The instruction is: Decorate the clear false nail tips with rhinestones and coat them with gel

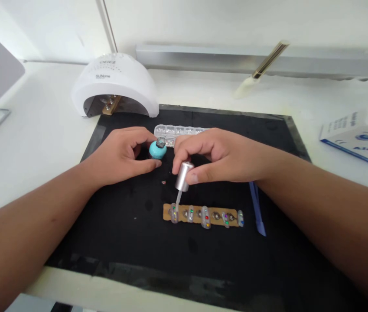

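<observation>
My left hand is closed around a small turquoise nail polish bottle, whose neck is uncapped. Between thumb and fingers, my right hand grips the silver cap of a nail polish brush, bristles pointing down. The brush tip meets the leftmost false nail, or hovers just over it; I cannot tell which. Several false nails with coloured gems sit on metal studs along a tan strip. A tiny gem lies on the black mat between my hands and the strip.
A white nail lamp stands at the back left with another studded strip inside. Behind my hands is a clear compartment box. Blue tweezers lie right of the strip. A gold-handled brush and a white box are farther back.
</observation>
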